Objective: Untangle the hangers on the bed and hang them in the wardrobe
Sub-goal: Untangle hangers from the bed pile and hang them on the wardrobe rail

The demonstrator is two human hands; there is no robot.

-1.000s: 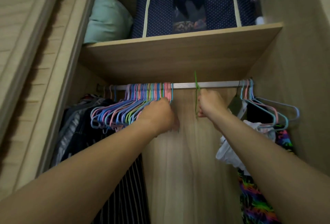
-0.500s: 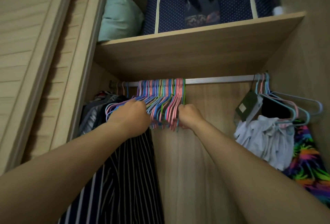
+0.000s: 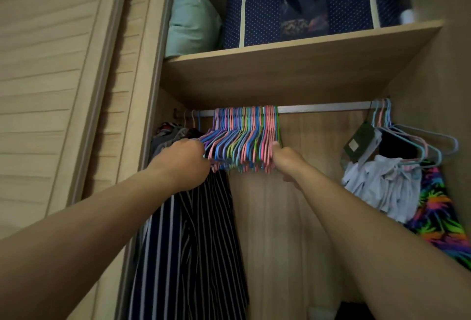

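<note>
— So where are the hangers (image 3: 242, 141)?
— Bunched on the wardrobe rail (image 3: 323, 108), left of middle. The left hand (image 3: 182, 164) grips the bundle's left shoulders; the right hand (image 3: 285, 160) pinches its right edge.
— How would they handle?
— Light, thin, springy, likely to snag; better held low at the shoulders.

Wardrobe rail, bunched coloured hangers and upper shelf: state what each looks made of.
Straight silver wardrobe rail: likely metal, from its pale sheen. Bunch of thin pastel hangers: probably coated wire or plastic; matte pink, blue and green, very slim. Light wooden shelf board: wood-grain laminate or veneer, matte, judging by its even printed grain.
</note>
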